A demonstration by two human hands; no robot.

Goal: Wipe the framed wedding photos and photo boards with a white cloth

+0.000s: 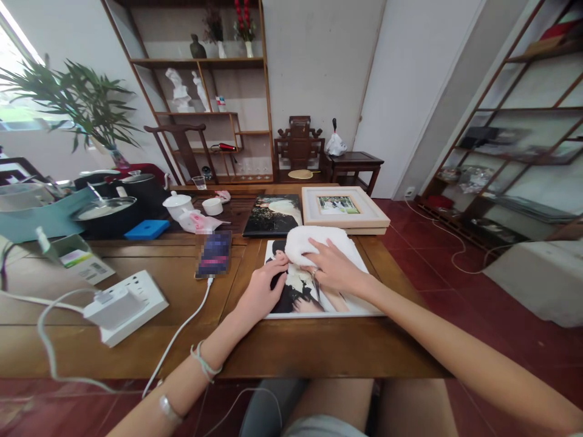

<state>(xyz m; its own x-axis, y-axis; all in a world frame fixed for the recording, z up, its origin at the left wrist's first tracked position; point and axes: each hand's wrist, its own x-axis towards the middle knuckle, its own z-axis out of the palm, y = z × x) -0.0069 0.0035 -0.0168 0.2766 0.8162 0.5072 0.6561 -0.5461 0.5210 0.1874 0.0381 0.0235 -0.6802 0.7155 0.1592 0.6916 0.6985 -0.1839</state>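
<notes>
Two hands are on a big photo (350, 306) that lies flat on the tabletop (173, 291), close to the front edge. A white cloth (319, 238) sits bunched up on the top part of the photo. The right hand (334, 267) lies flat on the cloth with its fingers (314, 247) spread out and holds nothing. The left hand (264, 288) rests on the photo just beside the cloth. Its fingers are bent and the tips touch the cloth's left edge, but I cannot tell if they pinch it.

Behind the cloth there is a dark photo (273, 215) and next to it a framed picture (341, 206). A phone (214, 254) lies left of the big photo with a white cable (182, 331) plugged in. Farther left is a white power strip (132, 303). At the back left are black pots (107, 212) and a blue box (146, 229).
</notes>
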